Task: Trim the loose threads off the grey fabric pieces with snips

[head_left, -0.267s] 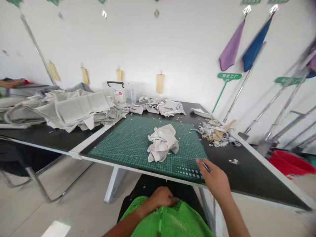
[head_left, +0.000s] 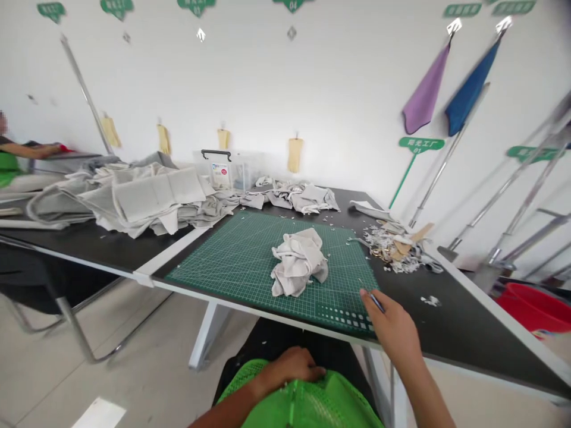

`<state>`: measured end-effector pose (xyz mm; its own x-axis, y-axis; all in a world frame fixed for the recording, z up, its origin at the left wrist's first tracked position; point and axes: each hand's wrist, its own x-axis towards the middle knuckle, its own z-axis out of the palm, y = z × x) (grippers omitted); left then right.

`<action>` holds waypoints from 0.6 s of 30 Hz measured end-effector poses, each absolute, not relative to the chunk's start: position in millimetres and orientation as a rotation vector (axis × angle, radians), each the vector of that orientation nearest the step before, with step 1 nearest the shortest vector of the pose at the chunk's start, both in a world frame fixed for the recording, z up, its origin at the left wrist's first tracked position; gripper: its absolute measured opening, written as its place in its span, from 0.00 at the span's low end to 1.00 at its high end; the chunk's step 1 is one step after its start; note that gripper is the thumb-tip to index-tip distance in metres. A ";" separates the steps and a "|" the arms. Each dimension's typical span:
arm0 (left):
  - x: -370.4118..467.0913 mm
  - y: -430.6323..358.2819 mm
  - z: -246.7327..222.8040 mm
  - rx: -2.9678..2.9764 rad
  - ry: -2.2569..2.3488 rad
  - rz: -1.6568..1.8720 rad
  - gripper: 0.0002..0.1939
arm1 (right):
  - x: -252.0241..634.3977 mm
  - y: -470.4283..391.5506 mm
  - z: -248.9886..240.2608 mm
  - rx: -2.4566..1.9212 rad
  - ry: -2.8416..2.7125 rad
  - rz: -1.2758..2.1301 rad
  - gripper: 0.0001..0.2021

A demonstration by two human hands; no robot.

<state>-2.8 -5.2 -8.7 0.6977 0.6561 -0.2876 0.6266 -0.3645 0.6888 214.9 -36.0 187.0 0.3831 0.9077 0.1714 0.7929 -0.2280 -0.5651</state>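
Note:
My right hand (head_left: 395, 321) is closed around a slim, dark pen-like tool (head_left: 377, 301) with a thin metal tip, over the front right corner of the green cutting mat (head_left: 223, 255). A crumpled piece of light grey fabric (head_left: 300, 261) lies on the mat, to the left of the tool and apart from it. Below the table edge, my left hand (head_left: 294, 364) rests against the green mesh vest (head_left: 307, 404) at my lap. Its fingers are curled in, and whatever they may hold is hidden.
Grey fabric pieces (head_left: 151, 193) are heaped on the left table, with more grey cloth (head_left: 307, 196) behind the mat. Scraps (head_left: 397, 244) lie to the right. A clear box (head_left: 227, 172) stands at the back. Another person's arm (head_left: 35, 151) shows far left. A red bucket (head_left: 535, 306) stands right.
The whole view has shifted slightly, so things sit a little lower and further right. Another person has come into view at the far left. Both hands keep nearly the same pose.

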 end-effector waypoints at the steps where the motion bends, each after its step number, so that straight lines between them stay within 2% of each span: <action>1: -0.8 -5.3 -10.7 2.097 1.002 0.072 0.26 | 212.2 -32.9 188.8 -2.015 -1.460 0.284 0.25; 4: 2.2 -4.1 -16.0 2.131 1.047 0.196 0.27 | 199.8 -20.2 200.1 -1.825 -1.543 0.358 0.24; 8: -2.9 -0.4 -19.5 2.100 0.871 0.313 0.19 | 175.0 4.9 224.7 -1.748 -1.630 0.355 0.19; 14: -3.1 -0.2 -22.7 2.061 0.903 0.231 0.25 | 143.0 42.8 248.1 -1.818 -1.718 0.309 0.18; 18: -3.3 -1.2 -21.0 2.071 0.920 0.325 0.22 | 133.7 55.2 248.6 -1.860 -1.862 0.252 0.21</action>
<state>-3.3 -1.2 -21.0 0.6988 0.7097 -0.0895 0.4959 -0.3904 0.7757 133.7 55.2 248.6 0.0509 0.9763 0.2102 0.8853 0.0533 -0.4620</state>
